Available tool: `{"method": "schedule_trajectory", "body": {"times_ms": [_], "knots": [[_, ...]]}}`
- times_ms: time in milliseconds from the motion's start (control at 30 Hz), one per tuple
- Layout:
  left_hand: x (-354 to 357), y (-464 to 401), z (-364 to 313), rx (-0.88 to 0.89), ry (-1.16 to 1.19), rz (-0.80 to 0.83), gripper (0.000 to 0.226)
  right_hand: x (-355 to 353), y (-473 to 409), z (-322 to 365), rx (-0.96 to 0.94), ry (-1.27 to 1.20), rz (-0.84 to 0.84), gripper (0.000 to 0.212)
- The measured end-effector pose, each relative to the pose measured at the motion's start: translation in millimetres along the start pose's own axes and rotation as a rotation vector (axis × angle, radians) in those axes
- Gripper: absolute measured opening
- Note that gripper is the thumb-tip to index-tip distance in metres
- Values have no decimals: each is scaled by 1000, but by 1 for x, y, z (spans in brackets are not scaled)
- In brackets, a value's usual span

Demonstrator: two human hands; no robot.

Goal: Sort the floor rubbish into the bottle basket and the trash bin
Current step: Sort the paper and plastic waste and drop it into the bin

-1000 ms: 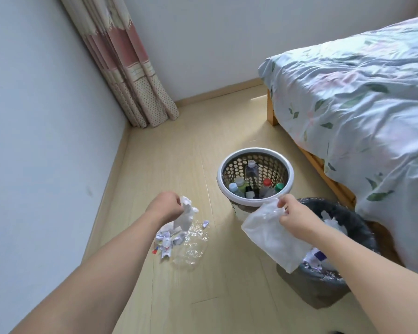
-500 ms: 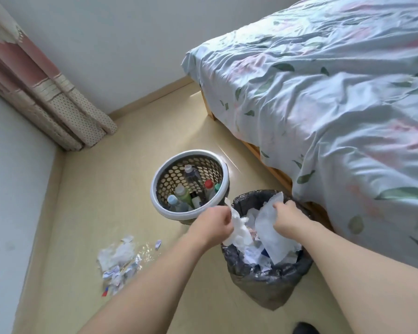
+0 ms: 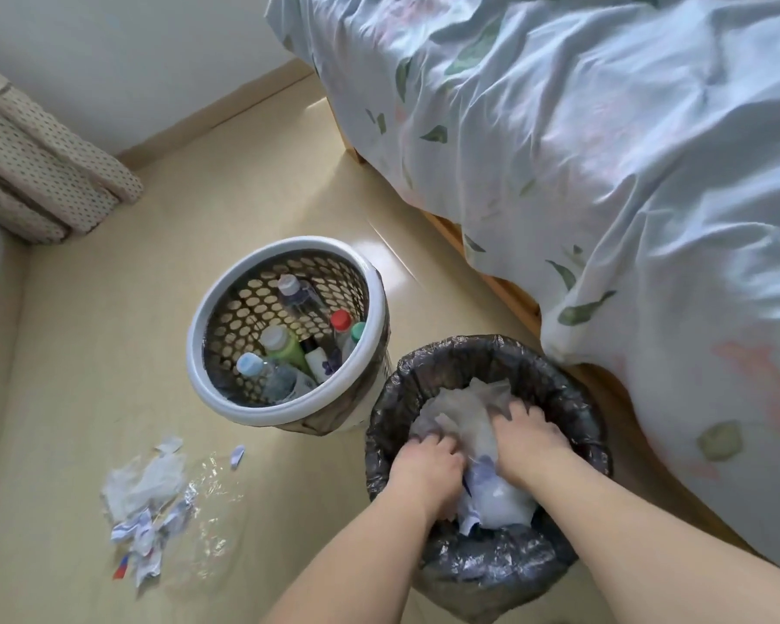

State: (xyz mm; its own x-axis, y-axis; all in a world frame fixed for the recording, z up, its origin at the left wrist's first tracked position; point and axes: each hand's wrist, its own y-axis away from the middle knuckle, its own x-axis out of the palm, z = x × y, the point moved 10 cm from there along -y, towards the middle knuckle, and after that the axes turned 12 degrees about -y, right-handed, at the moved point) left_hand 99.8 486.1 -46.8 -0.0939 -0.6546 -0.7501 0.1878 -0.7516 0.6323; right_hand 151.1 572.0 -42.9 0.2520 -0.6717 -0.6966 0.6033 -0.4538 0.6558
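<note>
**Black-lined bin is getting full**

Black bag liner on the trash bin (image 3: 487,353) could be slipping or tearing if they're shoving harder. Left hand (image 3: 424,466) and right hand (image 3: 525,439) are both pressing down flat-ish on white paper (image 3: 462,409) inside; exact grip unclear. Floor scraps (image 3: 147,511) are waiting beside the bottle basket (image 3: 284,416).

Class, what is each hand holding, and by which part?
Cannot be told: both the left hand and right hand press down on crumpled paper inside the trash bin.
</note>
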Motion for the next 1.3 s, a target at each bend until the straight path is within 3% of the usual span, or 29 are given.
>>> {"method": "schedule_trajectory", "body": {"times_ms": [100,200,400,600,833,1000,1133,1300], "knots": [[-4,3,3,25,22,73,66,-10,7,2,25,-4,37,62],[-24,21,19,-2,109,112,47,-39,26,11,41,9,32,61],[-95,101,66,-111,249,-109,27,-89,92,62,-25,36,-33,54],[-109,213,132,-285,240,-271,19,-101,161,164,-197,70,-83,56],[-27,327,231,-520,269,-226,31,-71,195,303,-359,104,-97,56],[60,381,286,-617,283,-94,33,-29,185,382,-448,193,-72,58],[128,392,309,-652,314,-13,32,11,154,419,-467,219,-5,63],[193,358,311,-606,400,-24,40,60,88,433,-431,202,82,58]]}}
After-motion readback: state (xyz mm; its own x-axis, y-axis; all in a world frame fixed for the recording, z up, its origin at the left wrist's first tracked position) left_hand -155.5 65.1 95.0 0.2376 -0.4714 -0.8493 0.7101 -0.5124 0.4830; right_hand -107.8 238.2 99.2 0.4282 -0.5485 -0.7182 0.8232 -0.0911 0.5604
